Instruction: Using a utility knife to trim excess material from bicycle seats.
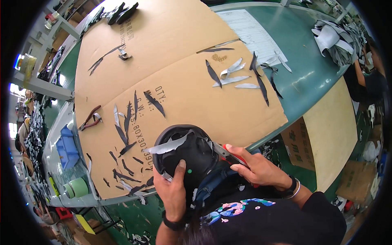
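My left hand [171, 194] grips a round black cup-shaped piece [200, 159] at its near left rim. The thumb presses inside, while the fingers are mostly hidden. A small green dot sits on its inner surface. A pale grey strip [169, 145] lies across the piece and sticks out past its left edge. My right hand [261, 169] is closed around a red-and-grey cutting tool [228, 155], whose metal end meets the right rim of the piece. The palm hides part of the tool, so its exact kind is unclear.
A cardboard sheet [171, 81] covers much of the table, with dark and grey scraps [155, 104] scattered over it. Red-handled pliers [90, 118], a blue bin [67, 147] and a green cup [76, 188] are at left. Grey pieces [335, 41] are piled far right, near another person.
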Available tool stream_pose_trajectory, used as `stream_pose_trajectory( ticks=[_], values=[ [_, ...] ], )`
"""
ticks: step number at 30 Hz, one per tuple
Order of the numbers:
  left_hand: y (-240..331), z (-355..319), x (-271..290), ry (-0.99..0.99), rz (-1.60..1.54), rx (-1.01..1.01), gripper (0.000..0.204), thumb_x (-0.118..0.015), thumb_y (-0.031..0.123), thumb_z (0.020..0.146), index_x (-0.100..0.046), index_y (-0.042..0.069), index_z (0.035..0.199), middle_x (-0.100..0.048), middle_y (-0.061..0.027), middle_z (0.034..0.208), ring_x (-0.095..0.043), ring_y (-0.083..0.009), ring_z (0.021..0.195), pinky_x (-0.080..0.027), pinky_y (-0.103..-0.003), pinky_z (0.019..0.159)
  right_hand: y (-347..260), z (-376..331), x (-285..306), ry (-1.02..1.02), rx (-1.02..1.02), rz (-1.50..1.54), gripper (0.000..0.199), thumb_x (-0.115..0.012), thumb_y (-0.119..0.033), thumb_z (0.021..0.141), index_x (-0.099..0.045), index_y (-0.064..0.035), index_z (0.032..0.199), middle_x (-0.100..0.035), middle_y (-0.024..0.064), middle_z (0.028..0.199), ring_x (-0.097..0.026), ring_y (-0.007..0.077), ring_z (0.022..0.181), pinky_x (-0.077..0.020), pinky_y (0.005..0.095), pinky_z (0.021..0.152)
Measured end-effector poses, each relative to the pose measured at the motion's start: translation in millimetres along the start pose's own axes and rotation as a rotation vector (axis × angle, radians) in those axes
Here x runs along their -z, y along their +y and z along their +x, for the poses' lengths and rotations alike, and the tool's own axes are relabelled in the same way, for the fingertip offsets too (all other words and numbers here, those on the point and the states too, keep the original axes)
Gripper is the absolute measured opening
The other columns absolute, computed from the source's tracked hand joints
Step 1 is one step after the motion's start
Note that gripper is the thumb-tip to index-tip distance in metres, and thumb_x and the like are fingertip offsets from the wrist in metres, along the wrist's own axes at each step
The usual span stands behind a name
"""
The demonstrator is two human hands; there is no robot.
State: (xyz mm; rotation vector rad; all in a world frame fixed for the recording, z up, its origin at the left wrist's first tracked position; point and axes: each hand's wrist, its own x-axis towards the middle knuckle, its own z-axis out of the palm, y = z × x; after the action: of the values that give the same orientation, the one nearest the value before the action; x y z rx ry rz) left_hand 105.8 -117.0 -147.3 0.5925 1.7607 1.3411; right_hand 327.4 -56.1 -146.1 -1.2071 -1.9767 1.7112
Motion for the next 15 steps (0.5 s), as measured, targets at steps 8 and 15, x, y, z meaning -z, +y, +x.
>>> stream_pose_trajectory(
  ticks=[8, 15],
  values=[
    [-16.9, -42.9, -21.9, 0.242, 0.093, -0.201, 0.039, -0.071, 0.012, 0.083, -0.05, -0.005, 0.111, -0.056, -0.0147, 0.109, -0.055, -0.0215, 0.1, -0.044, -0.031, 0.089, -6.2, -40.0, -6.8, 0.169, -0.196, 0.207, 0.055, -0.056, -0.02, 0.094, -0.034, -0.013, 0.143, -0.062, 0.0076, 0.07, -0.061, 0.0176, 0.053, -0.0495, 0.0294, 0.055],
    [-7.6, -45.4, -18.5, 0.083, 0.547, -0.472, 0.04, -0.068, 0.01, 0.082, -0.053, -0.003, 0.117, -0.059, -0.0172, 0.11, -0.059, -0.0294, 0.099, -0.046, -0.037, 0.087, -21.2, 62.8, -3.0, 0.423, 0.488, -0.078, 0.065, -0.058, 0.001, 0.08, -0.036, -0.005, 0.141, -0.056, 0.0239, 0.122, -0.065, 0.0345, 0.098, -0.0512, 0.0403, 0.083]
  ],
)
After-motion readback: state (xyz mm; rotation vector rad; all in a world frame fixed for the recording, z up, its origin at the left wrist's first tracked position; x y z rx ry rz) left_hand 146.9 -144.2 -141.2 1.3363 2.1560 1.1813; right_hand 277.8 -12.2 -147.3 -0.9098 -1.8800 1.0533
